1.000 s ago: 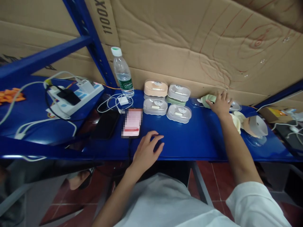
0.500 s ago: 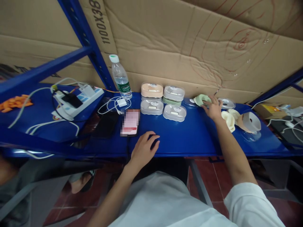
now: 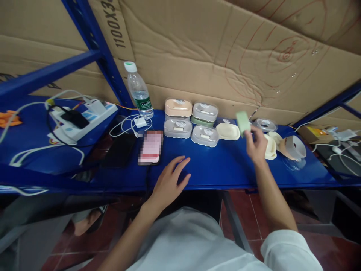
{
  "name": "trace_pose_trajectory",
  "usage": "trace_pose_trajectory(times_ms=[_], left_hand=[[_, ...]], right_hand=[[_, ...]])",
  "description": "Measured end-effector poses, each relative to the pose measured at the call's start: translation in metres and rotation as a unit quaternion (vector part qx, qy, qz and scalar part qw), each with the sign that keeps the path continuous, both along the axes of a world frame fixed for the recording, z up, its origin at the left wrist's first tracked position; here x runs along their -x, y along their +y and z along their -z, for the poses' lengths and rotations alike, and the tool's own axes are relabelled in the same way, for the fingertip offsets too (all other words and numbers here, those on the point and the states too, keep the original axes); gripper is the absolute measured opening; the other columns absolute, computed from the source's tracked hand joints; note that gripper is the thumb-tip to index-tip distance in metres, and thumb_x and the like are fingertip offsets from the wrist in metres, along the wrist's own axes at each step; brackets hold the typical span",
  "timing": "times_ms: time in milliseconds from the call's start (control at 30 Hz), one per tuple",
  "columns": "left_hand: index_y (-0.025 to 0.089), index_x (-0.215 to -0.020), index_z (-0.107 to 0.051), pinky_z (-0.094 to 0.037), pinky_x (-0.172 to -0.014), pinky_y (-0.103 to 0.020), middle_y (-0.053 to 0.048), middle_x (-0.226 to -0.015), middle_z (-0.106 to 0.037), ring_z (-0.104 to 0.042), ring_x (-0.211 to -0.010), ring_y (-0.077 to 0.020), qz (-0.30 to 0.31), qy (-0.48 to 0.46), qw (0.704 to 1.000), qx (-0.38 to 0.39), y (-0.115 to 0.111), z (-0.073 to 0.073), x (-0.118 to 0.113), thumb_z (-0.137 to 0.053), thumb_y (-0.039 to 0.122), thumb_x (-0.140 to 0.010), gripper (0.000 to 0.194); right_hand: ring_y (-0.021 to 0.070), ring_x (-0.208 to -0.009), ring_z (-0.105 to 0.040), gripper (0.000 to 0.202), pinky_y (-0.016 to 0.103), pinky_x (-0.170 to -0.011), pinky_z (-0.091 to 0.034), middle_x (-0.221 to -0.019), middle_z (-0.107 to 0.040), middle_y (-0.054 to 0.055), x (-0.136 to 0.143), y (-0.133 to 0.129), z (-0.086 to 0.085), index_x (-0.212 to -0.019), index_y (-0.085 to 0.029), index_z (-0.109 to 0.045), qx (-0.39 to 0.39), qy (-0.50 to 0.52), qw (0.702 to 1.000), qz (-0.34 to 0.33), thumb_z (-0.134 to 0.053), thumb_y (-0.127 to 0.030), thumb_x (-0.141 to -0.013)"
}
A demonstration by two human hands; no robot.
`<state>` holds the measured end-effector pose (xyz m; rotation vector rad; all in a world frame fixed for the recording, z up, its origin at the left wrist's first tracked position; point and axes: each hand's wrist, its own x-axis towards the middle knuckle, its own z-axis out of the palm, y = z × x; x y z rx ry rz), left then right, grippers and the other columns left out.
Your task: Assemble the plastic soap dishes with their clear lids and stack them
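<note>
My right hand [image 3: 256,145] is closed on a pale green plastic box part [image 3: 243,123], raised on its side above the blue table. Motion blurs that part a little. A cream oval tray [image 3: 228,131] lies just left of it. Close to the right wrist are another cream tray [image 3: 270,146] and a peach-coloured band [image 3: 287,143]. My left hand [image 3: 172,180] hovers by the table's front edge, its fingers spread and holding nothing. The phone [image 3: 150,147] is the nearest thing to it.
Small lidded boxes [image 3: 178,108] are stacked at the table's middle back, beside a water bottle [image 3: 140,94]. A power strip [image 3: 84,122] with cables lies left, past a blue post [image 3: 98,49]. Clear lids [image 3: 265,125] lie right. Cardboard [image 3: 191,49] walls the back.
My right hand has lifted the green part and tipped it on its side. A cream tray now shows beside the stacked boxes. My left fingers have spread wider.
</note>
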<state>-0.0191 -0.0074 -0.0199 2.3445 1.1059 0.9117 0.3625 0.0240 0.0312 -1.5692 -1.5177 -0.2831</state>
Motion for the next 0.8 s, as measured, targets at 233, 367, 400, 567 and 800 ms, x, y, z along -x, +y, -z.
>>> trace_pose_trajectory(times_ms=[233,367,400,567,800], left_hand=[[0.035,-0.152,-0.055,-0.047,-0.123,-0.057,-0.011,-0.166,-0.047,-0.043,-0.156,-0.0359,0.094,0.013,0.993,-0.07,-0.01,-0.007,-0.009,-0.067,0.034,-0.103,0.05],[0.032,-0.141,-0.064,-0.05,-0.12,-0.06,-0.008,-0.151,-0.065,-0.055,-0.147,-0.034,0.101,0.066,0.991,-0.059,-0.001,0.007,0.01,-0.063,0.033,-0.105,0.037],[0.032,-0.14,-0.064,-0.05,-0.12,-0.06,-0.009,-0.152,-0.064,-0.056,-0.147,-0.0337,0.096,0.07,0.991,-0.06,0.001,0.01,0.017,-0.063,0.033,-0.104,0.036],[0.028,-0.125,-0.066,-0.053,-0.117,-0.054,-0.01,-0.154,-0.059,-0.057,-0.145,-0.031,0.045,0.05,0.997,-0.032,0.005,0.01,0.031,-0.072,0.035,-0.099,0.028],[0.025,-0.124,-0.065,-0.046,-0.123,-0.051,-0.012,-0.17,-0.039,-0.045,-0.156,-0.0313,0.008,0.065,0.997,0.035,-0.003,0.003,0.02,-0.069,0.039,-0.1,0.028]], right_hand=[[0.0252,-0.131,-0.069,0.042,0.048,-0.116,-0.054,-0.136,-0.075,0.008,0.142,-0.097,0.028,-0.149,-0.029,-0.061,0.139,-0.2,0.922,-0.3,-0.056,-0.03,-0.108],[0.0222,-0.132,-0.067,0.039,0.044,-0.115,-0.054,-0.138,-0.074,0.008,0.123,-0.073,0.034,-0.146,-0.029,-0.063,0.146,-0.136,0.927,-0.318,-0.054,-0.035,-0.11],[0.023,-0.135,-0.065,0.04,0.045,-0.116,-0.053,-0.141,-0.072,0.009,0.106,-0.061,0.034,-0.148,-0.029,-0.062,0.141,-0.128,0.939,-0.287,-0.052,-0.037,-0.11],[0.0364,-0.141,-0.056,0.056,0.068,-0.119,-0.038,-0.154,-0.061,0.016,0.02,-0.012,0.047,-0.16,-0.026,-0.048,0.198,-0.147,0.968,0.041,-0.042,-0.047,-0.109],[0.0418,-0.115,-0.062,0.054,0.064,-0.098,-0.049,-0.136,-0.066,0.021,0.021,-0.052,0.072,-0.145,-0.022,-0.065,0.226,-0.163,0.952,0.125,-0.038,-0.051,-0.107]])
